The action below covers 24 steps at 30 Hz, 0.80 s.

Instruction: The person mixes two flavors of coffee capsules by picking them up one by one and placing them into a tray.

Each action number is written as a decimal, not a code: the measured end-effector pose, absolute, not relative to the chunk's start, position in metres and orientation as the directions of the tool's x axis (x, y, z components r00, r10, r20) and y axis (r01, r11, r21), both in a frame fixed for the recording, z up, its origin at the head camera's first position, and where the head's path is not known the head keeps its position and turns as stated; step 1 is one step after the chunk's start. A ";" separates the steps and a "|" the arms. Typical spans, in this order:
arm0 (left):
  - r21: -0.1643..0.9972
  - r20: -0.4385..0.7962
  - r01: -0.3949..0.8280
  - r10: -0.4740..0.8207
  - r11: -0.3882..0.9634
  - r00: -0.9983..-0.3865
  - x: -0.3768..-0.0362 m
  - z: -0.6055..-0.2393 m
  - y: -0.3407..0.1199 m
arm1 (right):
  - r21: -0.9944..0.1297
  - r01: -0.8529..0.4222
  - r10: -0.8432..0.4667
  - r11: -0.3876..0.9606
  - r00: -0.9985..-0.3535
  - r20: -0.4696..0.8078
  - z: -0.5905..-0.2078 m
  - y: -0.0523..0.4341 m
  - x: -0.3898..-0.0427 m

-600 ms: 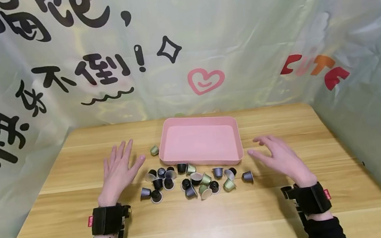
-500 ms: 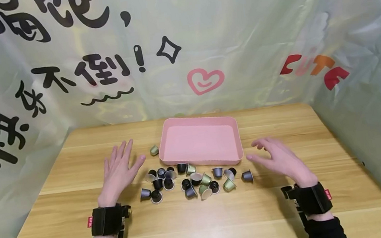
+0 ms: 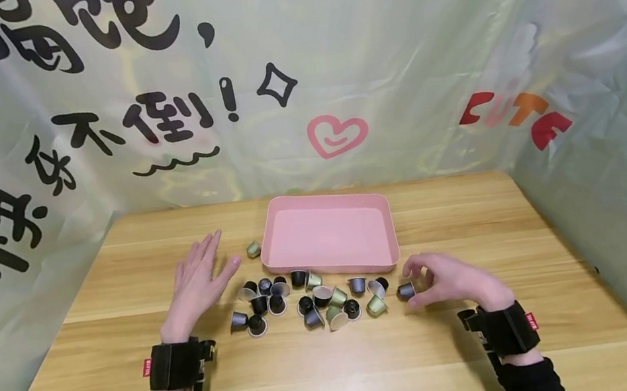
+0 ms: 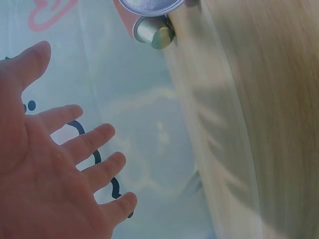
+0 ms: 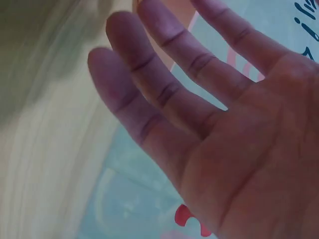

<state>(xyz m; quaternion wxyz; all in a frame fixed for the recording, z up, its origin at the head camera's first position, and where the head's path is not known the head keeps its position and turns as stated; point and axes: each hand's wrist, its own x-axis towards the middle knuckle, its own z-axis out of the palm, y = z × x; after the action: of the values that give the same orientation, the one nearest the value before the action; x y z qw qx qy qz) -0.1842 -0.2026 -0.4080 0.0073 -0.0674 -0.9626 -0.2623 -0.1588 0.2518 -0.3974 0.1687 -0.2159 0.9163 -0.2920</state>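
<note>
Several small coffee capsules [image 3: 313, 299], dark and green, lie scattered on the wooden table [image 3: 337, 366] in front of a pink tray [image 3: 327, 230] that holds nothing. My right hand [image 3: 416, 284] is low at the right end of the scatter. Its fingers and thumb arch around a dark capsule [image 3: 405, 290], and in the right wrist view the fingers [image 5: 164, 84] look nearly straight with nothing in them. My left hand [image 3: 204, 274] hovers flat, fingers spread, left of the capsules. A lone green capsule [image 3: 253, 249] [image 4: 154, 31] lies beside the tray's left wall.
A printed plastic curtain [image 3: 299, 90] closes off the table at the back and on both sides. Bare wood lies near the front edge and to the far left and right of the capsules. Black wrist straps [image 3: 173, 365] sit on both arms.
My right hand has dropped and moved left, from hovering right of the tray down to the dark capsule at the right end. The left hand has barely moved.
</note>
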 end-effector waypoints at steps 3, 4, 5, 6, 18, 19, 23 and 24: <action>0.508 0.061 0.146 0.134 0.849 -0.989 -0.183 -0.407 -0.202 | -0.607 -0.281 -0.487 0.743 -0.849 -0.203 -0.401 0.248 -0.159; 0.511 0.066 0.150 0.135 0.847 -0.989 -0.183 -0.407 -0.202 | -0.601 -0.276 -0.483 0.750 -0.849 -0.213 -0.402 0.246 -0.160; 0.515 0.074 0.156 0.138 0.843 -0.988 -0.182 -0.407 -0.202 | -0.593 -0.274 -0.480 0.757 -0.849 -0.220 -0.404 0.245 -0.160; 0.521 0.081 0.162 0.140 0.838 -0.987 -0.182 -0.406 -0.202 | -0.586 -0.277 -0.482 0.762 -0.847 -0.226 -0.405 0.243 -0.160; 0.599 0.114 0.204 0.169 0.774 -0.979 -0.179 -0.402 -0.197 | -0.517 -0.307 -0.476 0.799 -0.849 -0.230 -0.413 0.233 -0.160; 0.604 0.116 0.209 0.175 0.769 -0.978 -0.179 -0.401 -0.196 | -0.514 -0.311 -0.477 0.799 -0.848 -0.230 -0.413 0.234 -0.160; 0.627 0.116 0.236 0.210 0.743 -0.971 -0.177 -0.399 -0.194 | -0.530 -0.324 -0.500 0.784 -0.836 -0.228 -0.413 0.236 -0.161; 0.635 0.116 0.244 0.222 0.733 -0.968 -0.177 -0.399 -0.194 | -0.544 -0.325 -0.507 0.773 -0.832 -0.224 -0.412 0.237 -0.161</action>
<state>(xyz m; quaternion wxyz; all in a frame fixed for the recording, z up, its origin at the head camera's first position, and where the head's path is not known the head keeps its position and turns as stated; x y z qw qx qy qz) -0.1771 -0.1935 -0.3987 0.0163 -0.1252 -0.9307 -0.3434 -0.1608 0.2375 -0.4122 0.1821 -0.2252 0.9239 -0.2502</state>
